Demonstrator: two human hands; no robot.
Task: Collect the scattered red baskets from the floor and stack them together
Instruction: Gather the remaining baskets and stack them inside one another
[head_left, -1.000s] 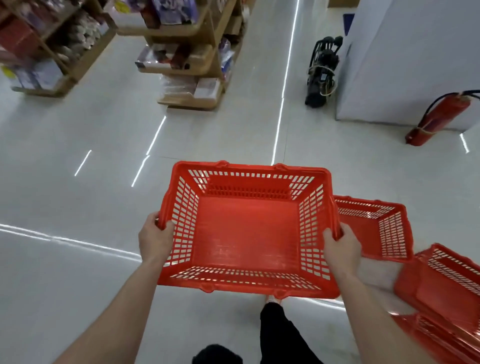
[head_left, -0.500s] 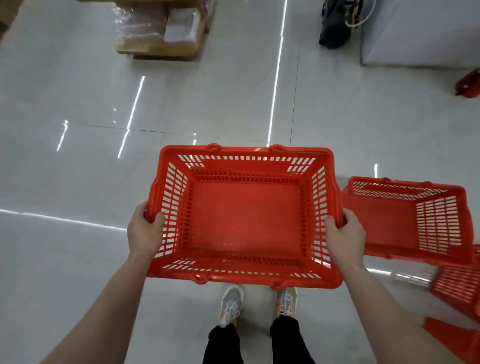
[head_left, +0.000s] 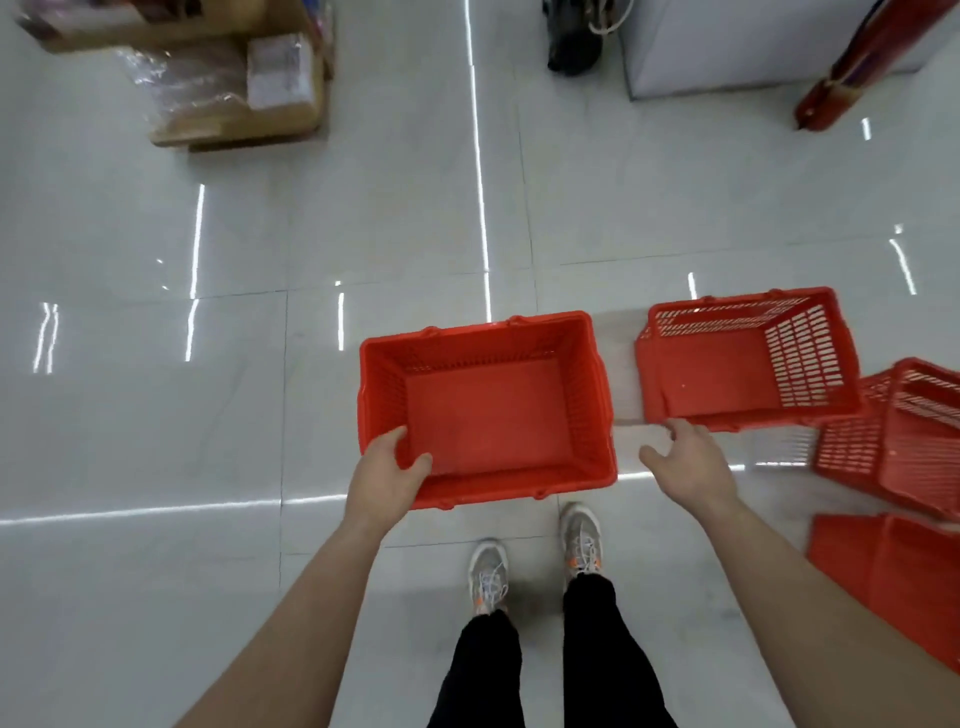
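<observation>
4 red baskets (head_left: 748, 358) on glossy white tile floor (head_left: 156, 415); my left hand (head_left: 387, 467) grips one's (head_left: 488, 410) 7 o'clock corner, right hand (head_left: 685, 462) spread, empty.

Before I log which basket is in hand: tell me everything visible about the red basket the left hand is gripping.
The held basket is red, looks like plastic, rectangular, open side up and empty, with a solid floor, slotted lattice walls and a thick rim. It sits roughly level in front of the person's shoes. The left hand grips its near-left corner, thumb inside. The right hand is off it, open, beside its right edge. Whether it rests on the floor cannot be told.
</observation>
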